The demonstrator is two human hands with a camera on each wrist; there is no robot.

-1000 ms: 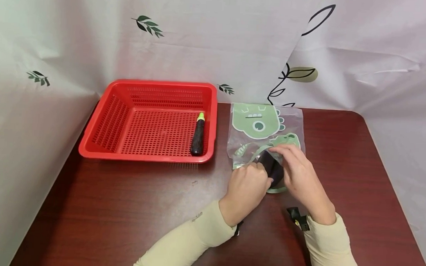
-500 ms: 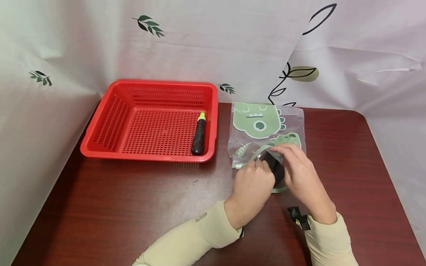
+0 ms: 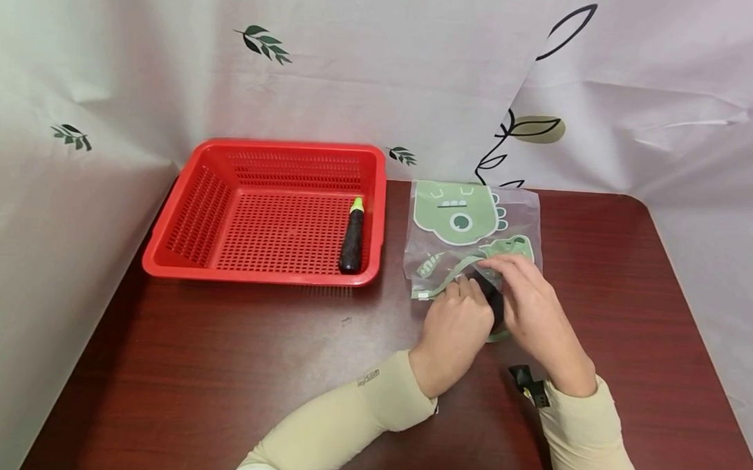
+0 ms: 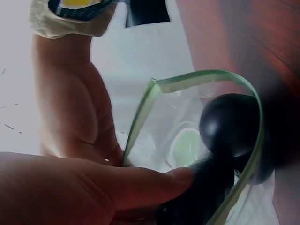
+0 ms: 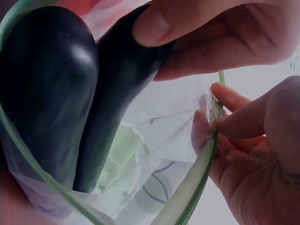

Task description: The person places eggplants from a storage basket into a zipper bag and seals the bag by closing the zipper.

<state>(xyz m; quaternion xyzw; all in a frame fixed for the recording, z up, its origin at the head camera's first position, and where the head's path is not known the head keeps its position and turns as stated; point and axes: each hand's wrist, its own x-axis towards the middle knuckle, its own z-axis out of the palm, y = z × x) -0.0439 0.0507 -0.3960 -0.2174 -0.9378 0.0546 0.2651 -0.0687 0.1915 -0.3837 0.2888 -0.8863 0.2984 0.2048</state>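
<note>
A clear zip bag (image 3: 460, 245) with green dinosaur prints lies on the table, its green-edged mouth held up toward the person. My right hand (image 3: 532, 316) pinches the mouth's rim between thumb and fingers, as the right wrist view shows. My left hand (image 3: 456, 338) reaches into the mouth, gripping a slender dark eggplant (image 5: 117, 89) with the thumb along its side. Beside it in the bag sits a rounder dark eggplant (image 5: 47, 93). From above, the hands hide most of both.
Left of the bag stands a red perforated basket (image 3: 259, 277). Along its right inner wall lies another dark eggplant (image 3: 352, 244) with a bright green stem end. A white curtain (image 3: 357, 75) with leaf prints hangs behind the brown table (image 3: 235, 354).
My left hand has moved right and a little down over the bag's mouth with the eggplant, so less of the dark shape shows. My right hand has stayed at the rim.
</note>
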